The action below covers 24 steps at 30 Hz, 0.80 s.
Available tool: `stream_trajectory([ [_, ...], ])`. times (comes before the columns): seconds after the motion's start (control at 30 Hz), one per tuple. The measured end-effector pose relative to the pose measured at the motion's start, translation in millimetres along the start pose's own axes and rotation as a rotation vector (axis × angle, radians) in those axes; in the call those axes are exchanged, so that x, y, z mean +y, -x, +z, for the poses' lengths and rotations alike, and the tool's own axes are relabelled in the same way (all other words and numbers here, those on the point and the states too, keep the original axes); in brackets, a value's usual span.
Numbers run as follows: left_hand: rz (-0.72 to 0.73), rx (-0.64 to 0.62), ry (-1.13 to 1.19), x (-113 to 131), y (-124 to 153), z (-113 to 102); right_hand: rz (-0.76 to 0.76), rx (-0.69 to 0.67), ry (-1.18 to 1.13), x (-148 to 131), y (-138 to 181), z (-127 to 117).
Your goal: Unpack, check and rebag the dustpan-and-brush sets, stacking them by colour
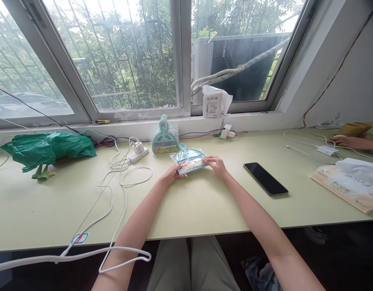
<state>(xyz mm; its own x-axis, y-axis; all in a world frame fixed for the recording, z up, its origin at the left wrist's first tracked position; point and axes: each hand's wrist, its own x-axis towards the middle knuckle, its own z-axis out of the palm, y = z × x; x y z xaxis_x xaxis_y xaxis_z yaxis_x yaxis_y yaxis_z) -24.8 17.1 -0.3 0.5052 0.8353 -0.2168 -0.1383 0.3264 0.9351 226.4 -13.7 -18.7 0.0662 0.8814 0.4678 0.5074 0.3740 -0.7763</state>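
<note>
Teal brush pack (190, 160) lies flat on the counter (204, 206); left hand (173, 174) and right hand (216, 165) each clamp a grip on one end, likely steadying it.

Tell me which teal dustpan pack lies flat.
The clear-wrapped teal plastic dustpan-and-brush pack between the left hand and right hand lies flat on the table; the other teal packs stand upright by the window ledge, untouched.

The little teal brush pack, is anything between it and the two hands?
Nothing visible. The left hand and right hand both hold the brush pack by its ends. The phone lies off to the right.
</note>
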Motion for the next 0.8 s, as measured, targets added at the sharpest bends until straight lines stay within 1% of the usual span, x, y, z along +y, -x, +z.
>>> stream_trajectory([
  [0.07, 0.022, -0.064, -0.049, -1.0, 2.3, 1.7, 0.036, 0.018, 0.0, 0.9, 1.6, 1.0],
  [0.13, 0.039, -0.1, -0.087, -2.3, 3.9, 2.7, 0.048, 0.035, -0.007, 1.7, 2.6, 2.5],
  [0.33, 0.063, -0.136, -0.147, -4.1, 4.5, 2.6, 0.056, 0.124, -0.067, 4.1, 1.0, 7.7],
  [0.43, 0.076, -0.15, -0.184, -3.9, 5.7, 3.0, 0.139, 0.155, -0.147, 5.1, 0.4, 7.4],
  [0.5, 0.083, -0.152, -0.205, -3.9, 6.3, 3.6, 0.251, 0.097, -0.291, 5.3, 0.6, 6.1],
  [0.57, 0.077, -0.15, -0.221, -4.5, 6.2, 5.1, 0.386, -0.01, -0.471, 5.3, 0.8, 4.8],
  [0.6, 0.074, -0.145, -0.226, -4.9, 5.9, 6.5, 0.445, -0.049, -0.547, 5.3, 0.7, 4.3],
  [0.67, 0.083, -0.107, -0.227, -5.7, 5.5, 10.6, 0.526, -0.056, -0.642, 5.2, 0.1, 4.0],
  [0.77, 0.178, 0.013, -0.216, -5.8, 6.9, 18.6, 0.578, 0.035, -0.687, 5.2, -1.2, 4.1],
  [0.8, 0.221, 0.035, -0.205, -5.3, 8.0, 21.1, 0.589, 0.059, -0.694, 5.1, -1.6, 4.0],
])
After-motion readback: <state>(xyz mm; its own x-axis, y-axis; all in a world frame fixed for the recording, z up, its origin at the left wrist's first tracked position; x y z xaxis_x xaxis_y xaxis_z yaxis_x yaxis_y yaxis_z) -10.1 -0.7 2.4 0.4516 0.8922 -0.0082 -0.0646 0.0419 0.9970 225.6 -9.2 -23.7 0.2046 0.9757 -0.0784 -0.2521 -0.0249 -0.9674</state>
